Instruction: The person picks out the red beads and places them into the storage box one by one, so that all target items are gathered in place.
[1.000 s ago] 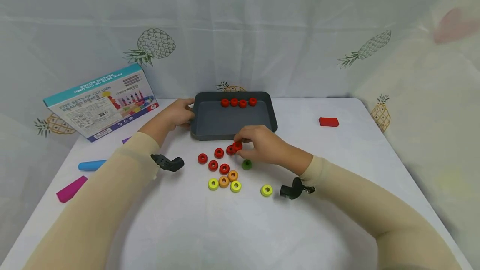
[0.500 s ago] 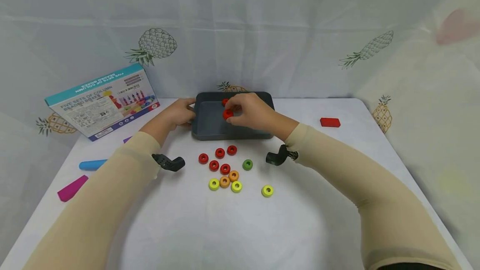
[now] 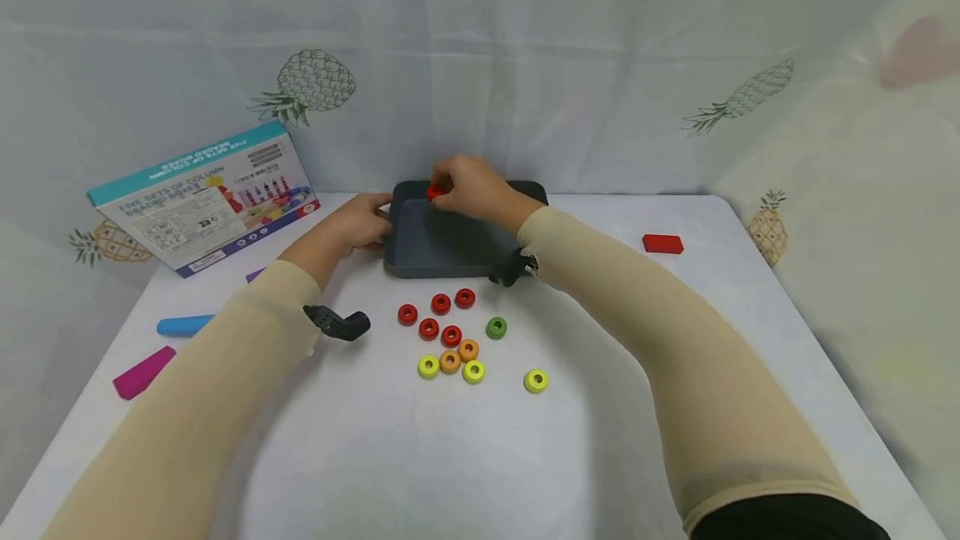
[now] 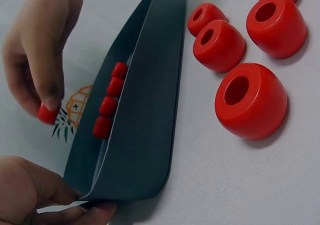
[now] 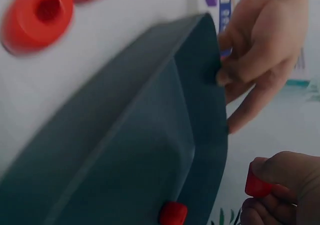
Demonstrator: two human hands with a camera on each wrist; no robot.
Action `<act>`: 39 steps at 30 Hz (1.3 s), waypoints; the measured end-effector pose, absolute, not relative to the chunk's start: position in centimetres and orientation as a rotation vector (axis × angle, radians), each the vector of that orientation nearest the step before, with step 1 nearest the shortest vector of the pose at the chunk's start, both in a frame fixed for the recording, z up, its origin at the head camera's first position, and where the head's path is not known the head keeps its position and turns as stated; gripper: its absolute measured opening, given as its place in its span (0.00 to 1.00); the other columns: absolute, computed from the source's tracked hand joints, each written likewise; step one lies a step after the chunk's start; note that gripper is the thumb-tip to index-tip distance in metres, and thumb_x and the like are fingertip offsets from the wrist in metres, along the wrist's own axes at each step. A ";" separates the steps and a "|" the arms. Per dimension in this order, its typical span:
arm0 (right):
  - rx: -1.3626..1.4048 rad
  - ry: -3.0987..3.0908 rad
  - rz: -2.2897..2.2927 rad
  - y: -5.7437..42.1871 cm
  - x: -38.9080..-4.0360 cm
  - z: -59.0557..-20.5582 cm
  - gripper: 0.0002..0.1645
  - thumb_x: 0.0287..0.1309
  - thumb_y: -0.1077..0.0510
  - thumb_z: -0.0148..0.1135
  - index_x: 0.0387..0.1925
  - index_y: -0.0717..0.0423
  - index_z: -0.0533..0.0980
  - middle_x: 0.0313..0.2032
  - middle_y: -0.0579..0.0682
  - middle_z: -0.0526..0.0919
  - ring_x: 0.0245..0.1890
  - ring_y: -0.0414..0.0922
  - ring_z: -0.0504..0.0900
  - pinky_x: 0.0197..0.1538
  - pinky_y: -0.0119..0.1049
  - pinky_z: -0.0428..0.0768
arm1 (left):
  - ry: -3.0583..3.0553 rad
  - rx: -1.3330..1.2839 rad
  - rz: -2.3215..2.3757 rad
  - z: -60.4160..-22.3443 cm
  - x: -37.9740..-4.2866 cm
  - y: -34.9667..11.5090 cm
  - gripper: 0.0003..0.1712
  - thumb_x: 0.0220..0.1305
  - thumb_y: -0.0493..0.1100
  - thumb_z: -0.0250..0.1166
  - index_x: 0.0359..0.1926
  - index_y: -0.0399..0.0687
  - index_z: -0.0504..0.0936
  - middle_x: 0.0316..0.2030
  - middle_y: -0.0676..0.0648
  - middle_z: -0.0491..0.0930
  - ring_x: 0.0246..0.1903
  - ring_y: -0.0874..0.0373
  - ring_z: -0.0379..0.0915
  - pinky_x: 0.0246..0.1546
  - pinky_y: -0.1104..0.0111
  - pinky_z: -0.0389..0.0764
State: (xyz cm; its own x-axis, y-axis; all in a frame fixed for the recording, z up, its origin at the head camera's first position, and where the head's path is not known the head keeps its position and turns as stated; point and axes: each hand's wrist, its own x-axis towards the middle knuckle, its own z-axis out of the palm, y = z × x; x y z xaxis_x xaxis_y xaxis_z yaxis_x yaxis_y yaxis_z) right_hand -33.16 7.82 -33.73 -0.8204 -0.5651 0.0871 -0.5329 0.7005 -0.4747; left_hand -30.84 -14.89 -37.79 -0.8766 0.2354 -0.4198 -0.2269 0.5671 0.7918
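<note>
My right hand (image 3: 474, 188) pinches a red bead (image 5: 256, 184) between thumb and fingers, above the far left corner of a dark grey tray (image 3: 442, 261). At the tray's left end, my left hand (image 3: 360, 223) grips the rim, thumb on one side of the wall and fingers on the other. A row of red beads (image 4: 108, 106) lies along the inside of the tray in the left wrist view; in the head view my right hand hides them. In front of the tray, several more red beads (image 3: 440, 303) rest on the white table, holes facing up.
Nearer the front stand a green bead (image 3: 496, 327), two orange beads (image 3: 450, 362) and three yellow beads (image 3: 536, 381). A printed toy box (image 3: 210, 198) leans at the back left. A blue rod (image 3: 183, 326), a magenta block (image 3: 144, 372) and a red block (image 3: 662, 244) lie toward the sides.
My right hand has picked up a red bead from the table group and carried it over the tray to its far left corner. My left hand stays on the tray's end.
</note>
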 end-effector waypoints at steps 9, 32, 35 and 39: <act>-0.819 2.876 -0.632 7.3 -35.9 -33.9 0.15 0.60 0.55 0.69 0.46 0.57 0.82 0.47 0.52 0.83 0.47 0.47 0.79 0.54 0.40 0.79 | 2.313 0.031 1.284 -37.5 -30.9 -14.5 0.47 0.65 0.30 0.53 0.82 0.50 0.47 0.71 0.34 0.65 0.60 0.42 0.73 0.58 0.49 0.80; -0.765 2.898 -0.515 6.3 -38.2 -36.4 0.15 0.59 0.53 0.69 0.44 0.56 0.82 0.44 0.51 0.82 0.44 0.48 0.77 0.49 0.41 0.80 | 2.333 0.016 1.261 -37.8 -31.1 -14.6 0.46 0.66 0.31 0.55 0.81 0.49 0.48 0.70 0.35 0.66 0.60 0.42 0.73 0.58 0.50 0.80; -0.772 2.907 -0.504 6.1 -38.2 -36.5 0.14 0.59 0.52 0.69 0.44 0.56 0.82 0.44 0.51 0.82 0.43 0.48 0.77 0.49 0.41 0.79 | 2.329 0.010 1.272 -37.9 -31.1 -14.7 0.46 0.66 0.31 0.55 0.81 0.49 0.49 0.69 0.34 0.67 0.60 0.42 0.74 0.58 0.49 0.80; -0.790 2.915 -0.502 5.9 -38.2 -36.8 0.14 0.59 0.53 0.70 0.43 0.56 0.83 0.44 0.51 0.82 0.43 0.48 0.77 0.49 0.42 0.79 | 2.326 0.007 1.286 -37.9 -31.0 -14.8 0.46 0.65 0.30 0.55 0.81 0.49 0.49 0.69 0.34 0.67 0.60 0.42 0.74 0.58 0.49 0.80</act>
State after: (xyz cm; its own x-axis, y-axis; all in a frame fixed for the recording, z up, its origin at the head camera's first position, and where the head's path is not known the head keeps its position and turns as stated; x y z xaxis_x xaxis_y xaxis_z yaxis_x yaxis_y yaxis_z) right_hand -38.21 5.89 -36.76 -0.8639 -0.5037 0.0079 -0.4773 0.8134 -0.3325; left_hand -30.98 -14.84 -37.95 -0.8853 0.2291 -0.4046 -0.2207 0.5589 0.7994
